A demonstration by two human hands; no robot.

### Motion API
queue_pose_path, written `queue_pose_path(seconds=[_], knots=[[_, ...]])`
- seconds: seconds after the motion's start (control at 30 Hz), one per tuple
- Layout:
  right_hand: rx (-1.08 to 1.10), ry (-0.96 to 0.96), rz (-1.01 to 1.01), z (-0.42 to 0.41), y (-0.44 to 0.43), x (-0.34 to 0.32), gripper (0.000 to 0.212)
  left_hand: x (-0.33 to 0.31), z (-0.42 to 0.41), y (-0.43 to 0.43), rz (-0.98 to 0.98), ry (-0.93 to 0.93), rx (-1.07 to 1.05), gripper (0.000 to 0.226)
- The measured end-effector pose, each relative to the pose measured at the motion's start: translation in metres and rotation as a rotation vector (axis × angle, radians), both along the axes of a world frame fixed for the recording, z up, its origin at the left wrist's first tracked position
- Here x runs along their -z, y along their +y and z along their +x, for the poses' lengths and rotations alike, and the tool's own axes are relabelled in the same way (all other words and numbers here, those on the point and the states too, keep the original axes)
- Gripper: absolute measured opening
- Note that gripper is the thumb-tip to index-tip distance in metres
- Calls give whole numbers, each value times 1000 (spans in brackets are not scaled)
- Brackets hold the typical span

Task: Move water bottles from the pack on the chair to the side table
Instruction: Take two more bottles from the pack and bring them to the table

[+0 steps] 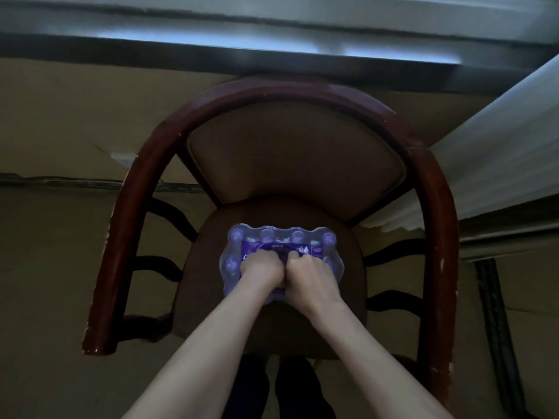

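A shrink-wrapped pack of water bottles (281, 240) with purple caps and a purple label sits on the seat of a round-backed wooden chair (272, 92). My left hand (261, 269) and my right hand (308, 270) press side by side on the middle of the pack's top, fingers curled into the plastic wrap. They cover the centre bottles; caps show along the far row and at the left and right ends. The side table is not in view.
The chair's dark red curved arm rail (121, 237) rings the seat on both sides. A white curtain (490, 152) hangs at the right. A window ledge (272, 52) runs along the far wall. Tan floor (54, 267) lies on the left.
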State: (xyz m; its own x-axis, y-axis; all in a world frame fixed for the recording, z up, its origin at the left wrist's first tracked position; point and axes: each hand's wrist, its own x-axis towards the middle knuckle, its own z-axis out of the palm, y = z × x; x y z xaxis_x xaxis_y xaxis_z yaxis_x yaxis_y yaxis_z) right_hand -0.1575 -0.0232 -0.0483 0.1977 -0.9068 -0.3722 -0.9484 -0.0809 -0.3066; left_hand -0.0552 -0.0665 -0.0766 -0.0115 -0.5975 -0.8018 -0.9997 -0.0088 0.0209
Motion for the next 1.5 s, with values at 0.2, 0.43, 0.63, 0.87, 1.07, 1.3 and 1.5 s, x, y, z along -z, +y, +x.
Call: queue_pose_path(seconds=[0.2, 0.43, 0.63, 0.87, 1.07, 1.3, 1.5], knots=[[8, 36, -91, -2, 9, -16, 33, -27, 3, 16, -304, 24, 217, 10], [-12, 132, -236, -8, 7, -60, 27, -78, 12, 15, -420, 72, 240, 15], [48, -23, -283, -5, 11, -124, 25, -153, 27, 13, -503, 29, 211, 21], [-26, -25, -391, 10, -14, -233, 26, -269, 50, -4, -632, 114, 40, 29], [-128, -64, -469, 59, -32, -348, 26, -388, 100, 0, -728, 161, -107, 26], [-284, -77, -617, 196, -20, -435, 25, -478, 242, 48, -831, 236, -322, 25], [-439, -151, -693, 388, 6, -458, 30, -515, 425, 121, -997, 139, -437, 28]])
